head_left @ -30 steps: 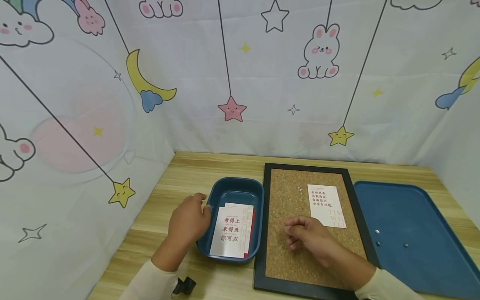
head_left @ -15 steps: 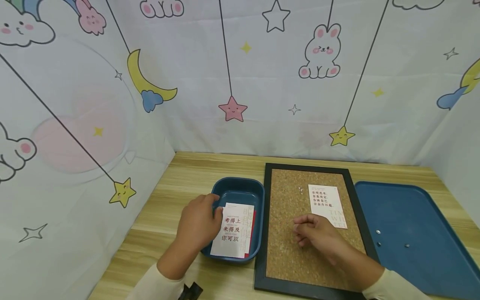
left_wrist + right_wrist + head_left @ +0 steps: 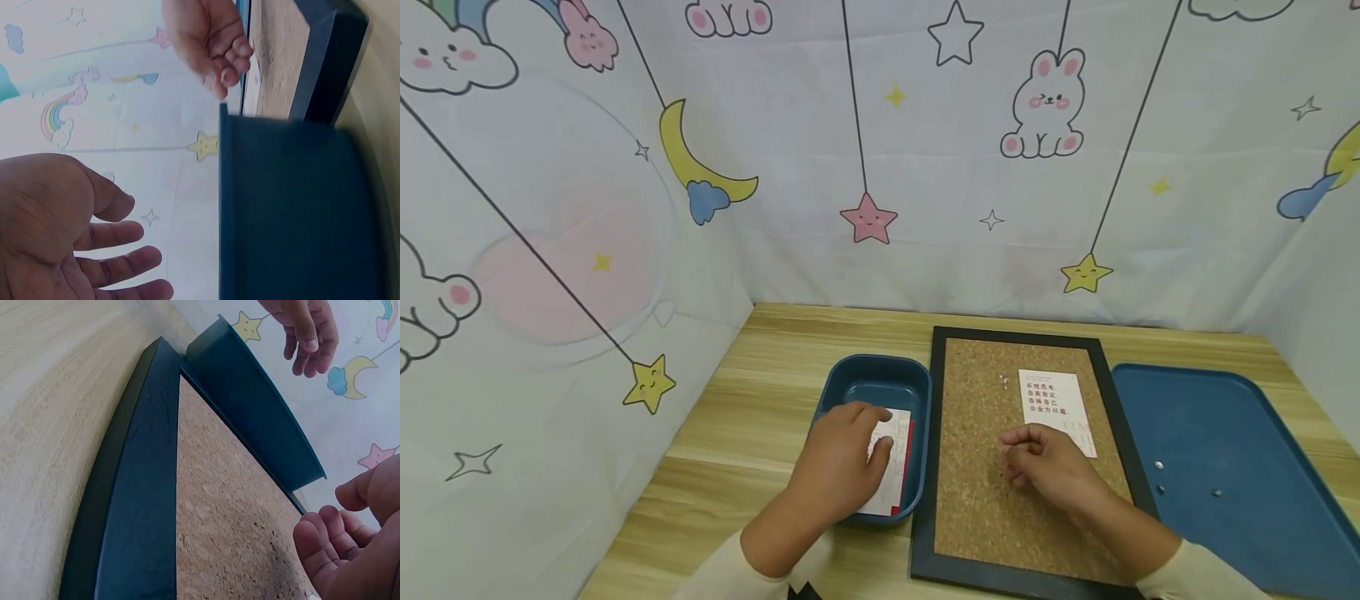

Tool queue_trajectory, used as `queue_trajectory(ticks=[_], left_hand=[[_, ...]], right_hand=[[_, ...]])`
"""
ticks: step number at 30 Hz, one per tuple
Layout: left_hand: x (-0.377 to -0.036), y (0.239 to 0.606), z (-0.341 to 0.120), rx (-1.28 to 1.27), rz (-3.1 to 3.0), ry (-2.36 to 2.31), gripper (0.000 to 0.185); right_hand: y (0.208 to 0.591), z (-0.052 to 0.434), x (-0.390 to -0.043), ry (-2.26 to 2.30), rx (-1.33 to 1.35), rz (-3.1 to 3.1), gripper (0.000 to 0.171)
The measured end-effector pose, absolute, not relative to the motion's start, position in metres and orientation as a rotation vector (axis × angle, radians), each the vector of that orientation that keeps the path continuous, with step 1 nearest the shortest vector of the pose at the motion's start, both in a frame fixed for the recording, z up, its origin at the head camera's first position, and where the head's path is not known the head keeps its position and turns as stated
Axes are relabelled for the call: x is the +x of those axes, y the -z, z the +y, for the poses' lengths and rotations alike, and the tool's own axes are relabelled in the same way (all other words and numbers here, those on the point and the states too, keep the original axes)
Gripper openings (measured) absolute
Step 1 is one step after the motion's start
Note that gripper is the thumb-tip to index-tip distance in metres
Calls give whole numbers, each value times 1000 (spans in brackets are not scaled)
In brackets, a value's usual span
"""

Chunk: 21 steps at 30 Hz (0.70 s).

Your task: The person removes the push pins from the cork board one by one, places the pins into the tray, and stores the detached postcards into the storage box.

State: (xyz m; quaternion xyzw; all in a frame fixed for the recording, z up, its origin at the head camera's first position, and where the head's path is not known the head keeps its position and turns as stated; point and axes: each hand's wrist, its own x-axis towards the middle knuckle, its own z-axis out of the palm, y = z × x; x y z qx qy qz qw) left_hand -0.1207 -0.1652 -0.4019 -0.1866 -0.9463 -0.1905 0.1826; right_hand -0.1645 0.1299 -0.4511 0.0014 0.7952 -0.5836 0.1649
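In the head view my left hand hovers over the blue bin, partly covering the stack of printed cards inside. Its fingers are spread and relaxed, and the left wrist view shows the hand holding nothing. Over the framed corkboard, my right hand hangs with fingers loosely bent. Thumb and fingertips stand apart in the right wrist view, with nothing seen between them. A white card with red characters lies on the upper right of the cork, just beyond that hand.
A flat blue tray lies right of the corkboard, with several small metallic pieces such as the one near its left side. Tiny pale bits sit on the cork left of the card. A patterned cloth encloses the wooden table.
My left hand has moved right, from the bin's left edge to above the cards, hiding much of them. My right hand has shifted slightly right over the cork.
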Motion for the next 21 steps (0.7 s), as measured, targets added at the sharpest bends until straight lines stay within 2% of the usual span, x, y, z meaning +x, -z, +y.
queue_trajectory(ticks=[9,21], left_hand=[[-117,409,-148,-735,-2600,530,24],[-108,408,-127,-839,-2647,466,23]], right_hand=[[450,137,-167,1569,-47,2423,25],[452,149,-170,1212,-223,2810,21]])
